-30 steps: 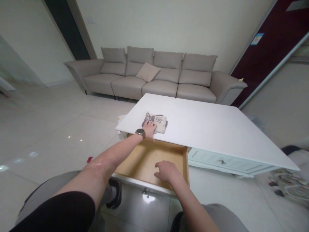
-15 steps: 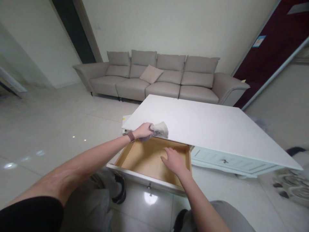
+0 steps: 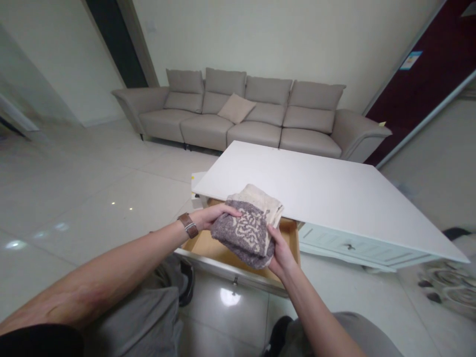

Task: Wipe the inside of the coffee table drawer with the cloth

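Folded cloth (image 3: 249,225), purple-grey and cream with a scrolled pattern, is held up in the head view over the pulled-out drawer (image 3: 210,246) and the near edge of the white coffee table (image 3: 320,186). The left hand (image 3: 213,216) pinches its left side, thumb flat on top and the other fingers hidden underneath. The right hand (image 3: 281,254) grips its right edge, thumb on the upper face; how its remaining fingers curl behind cannot be told. A brown strap (image 3: 188,225) circles the left wrist.

Cloth and hands cover much of the drawer's inside, leaving pale wood visible around them, while the tabletop overhangs its back end. A small knob (image 3: 235,281) sits on the drawer's white front, and the person's grey-trousered legs (image 3: 148,312) flank it. To the right, a second drawer (image 3: 357,246) is closed beneath the tabletop. A whitish object (image 3: 197,182) stands beside the table's left end. Beyond the table, a taupe sofa (image 3: 256,135) runs along the wall with a beige cushion (image 3: 237,108) on it; a dark red door (image 3: 427,84) bears a blue-and-white sticker (image 3: 411,60).
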A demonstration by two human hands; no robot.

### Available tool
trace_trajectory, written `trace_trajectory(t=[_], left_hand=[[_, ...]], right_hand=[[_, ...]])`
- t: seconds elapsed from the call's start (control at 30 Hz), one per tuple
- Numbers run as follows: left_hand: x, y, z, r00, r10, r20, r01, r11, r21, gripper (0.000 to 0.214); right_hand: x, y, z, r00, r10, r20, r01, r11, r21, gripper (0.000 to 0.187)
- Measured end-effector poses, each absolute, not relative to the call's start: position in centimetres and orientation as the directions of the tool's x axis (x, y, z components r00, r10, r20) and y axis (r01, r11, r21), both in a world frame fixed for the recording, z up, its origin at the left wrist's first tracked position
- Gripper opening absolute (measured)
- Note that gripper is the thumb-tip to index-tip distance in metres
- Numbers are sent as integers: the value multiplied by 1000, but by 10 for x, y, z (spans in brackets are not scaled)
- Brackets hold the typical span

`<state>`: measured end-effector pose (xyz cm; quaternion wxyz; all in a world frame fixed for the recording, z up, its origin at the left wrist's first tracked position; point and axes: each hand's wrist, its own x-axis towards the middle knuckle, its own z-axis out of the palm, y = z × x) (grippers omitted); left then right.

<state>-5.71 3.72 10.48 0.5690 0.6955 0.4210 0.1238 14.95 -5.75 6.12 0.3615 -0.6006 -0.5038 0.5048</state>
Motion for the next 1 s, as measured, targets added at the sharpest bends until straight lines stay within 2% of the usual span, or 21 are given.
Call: trace_trajectory(t=[0.07, 0.13, 0.2, 0.33, 0.43, 0.53, 0.6, 0.67, 0.8, 0.9, 1.0], left_hand=[[-54, 40, 97, 632, 679, -374, 306, 225, 925, 44], [-54, 44, 90, 632, 689, -355, 201, 297, 933, 51], [-55, 48, 83, 595, 750, -289, 157, 244, 957, 56], [-63, 59, 65, 435, 877, -204, 234, 108, 966, 77], [-68, 65, 53, 339, 935, -109, 338, -13, 941, 96], [-70, 62, 48, 325, 945, -35, 421, -112, 900, 77], [-68, 56, 49, 362, 929, -81, 444, -96, 891, 59], [-65, 49, 52, 373, 921, -108, 478, -91, 874, 53], [-64, 43, 54, 317, 948, -21, 571, -173, 802, 34], [-67, 47, 53, 308, 951, 27, 560, -204, 803, 11], [-71, 51, 52, 297, 954, 46, 506, -198, 839, 17]], right_hand=[[147, -57, 56, 14, 973, -231, 188, -229, -955, 68], [144, -52, 51, 47, 972, -231, 162, -235, -958, 70], [141, -44, 45, 87, 967, -238, 56, -243, -968, 69], [129, -27, 30, 206, 953, -222, -355, -138, -925, 66], [121, -18, 16, 293, 936, -194, -455, -43, -890, 59], [115, -13, 4, 330, 936, -120, -371, 11, -929, 49], [111, -12, -1, 317, 945, -79, -318, 28, -948, 45], [108, -12, -3, 293, 954, -64, -300, 28, -953, 43], [102, -13, -6, 277, 960, -41, -260, 33, -965, 42], [101, -13, -6, 282, 959, -22, -216, 41, -975, 42], [101, -13, -5, 292, 956, -21, -217, 44, -975, 43]])
